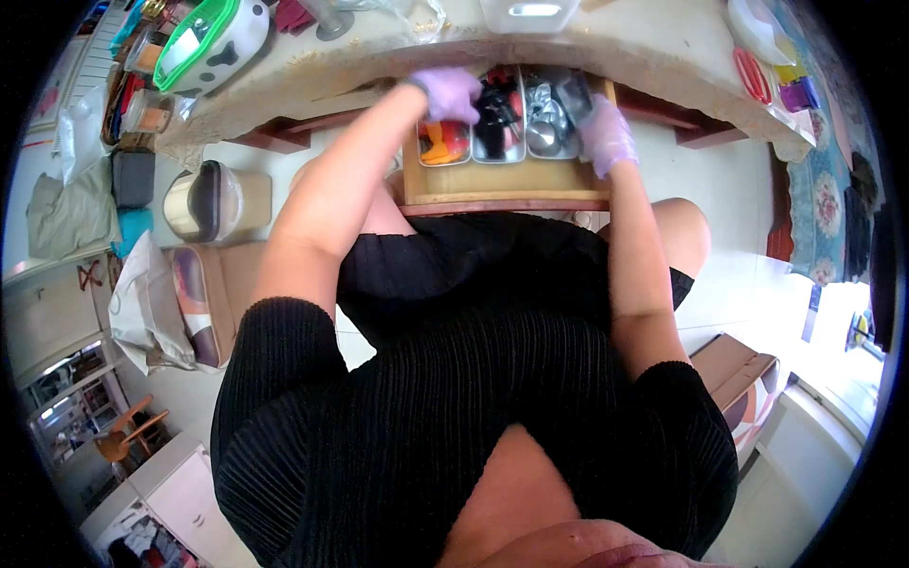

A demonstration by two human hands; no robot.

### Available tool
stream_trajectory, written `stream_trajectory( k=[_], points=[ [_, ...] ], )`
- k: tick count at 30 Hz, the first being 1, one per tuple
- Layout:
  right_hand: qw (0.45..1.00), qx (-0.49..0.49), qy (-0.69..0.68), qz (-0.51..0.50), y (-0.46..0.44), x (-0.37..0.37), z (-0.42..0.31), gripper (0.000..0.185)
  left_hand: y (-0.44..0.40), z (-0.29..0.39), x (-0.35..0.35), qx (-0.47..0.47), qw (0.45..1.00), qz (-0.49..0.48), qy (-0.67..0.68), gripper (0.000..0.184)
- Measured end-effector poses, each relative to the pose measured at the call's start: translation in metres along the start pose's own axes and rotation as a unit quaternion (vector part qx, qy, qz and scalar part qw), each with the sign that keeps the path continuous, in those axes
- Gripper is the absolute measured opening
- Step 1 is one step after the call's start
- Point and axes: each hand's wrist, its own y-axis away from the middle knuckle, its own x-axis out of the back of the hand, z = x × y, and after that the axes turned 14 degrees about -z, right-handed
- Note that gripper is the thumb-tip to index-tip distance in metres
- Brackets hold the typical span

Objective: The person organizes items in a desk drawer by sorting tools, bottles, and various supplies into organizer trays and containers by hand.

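An open wooden drawer (511, 182) holds several white bins side by side. Red and orange items (441, 144) fill the left bin, black items (496, 118) the middle one, and silvery metal items (547, 121) the right one. My left hand (448, 95), in a purple glove, is over the back of the left bin; its fingers are smeared by motion. At the drawer's right side, my gloved right hand (606, 135) is beside the metal items, against a dark translucent piece (574, 97). Whether its fingers grip that piece is unclear.
Above the drawer is a cloth-covered table (644, 52) with a green-rimmed container (210, 45) at left, a white bin (532, 13) at the middle and red-handled scissors (753, 76) at right. A lidded bin (248, 202) stands left on the floor.
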Motion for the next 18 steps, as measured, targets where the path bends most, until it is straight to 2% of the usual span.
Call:
stream_trajectory(
  k=[3,6,8,12,15,18],
  points=[
    [1.000,0.006,-0.005,-0.001,0.004,0.007,-0.003,0.032,0.007,0.043,-0.028,0.040,0.995,0.005,-0.095,0.043],
    [1.000,0.029,-0.002,0.007,0.008,0.006,-0.005,0.032,-0.013,0.048,-0.066,0.057,0.978,0.010,-0.201,0.041],
    [0.999,0.043,0.003,0.014,0.008,0.005,-0.002,0.031,-0.022,0.045,-0.073,0.052,0.973,0.048,-0.219,0.040],
    [0.998,0.047,-0.030,-0.004,0.011,-0.001,0.000,0.030,-0.022,0.045,-0.071,0.044,0.978,0.039,-0.199,0.041],
    [0.994,0.090,-0.018,0.060,-0.018,-0.033,0.018,0.026,-0.008,0.060,-0.062,0.061,0.975,0.027,-0.212,0.043],
    [0.998,0.050,0.020,0.024,-0.013,-0.031,0.009,0.027,-0.018,0.056,-0.068,0.061,0.973,0.039,-0.219,0.040]
  ],
)
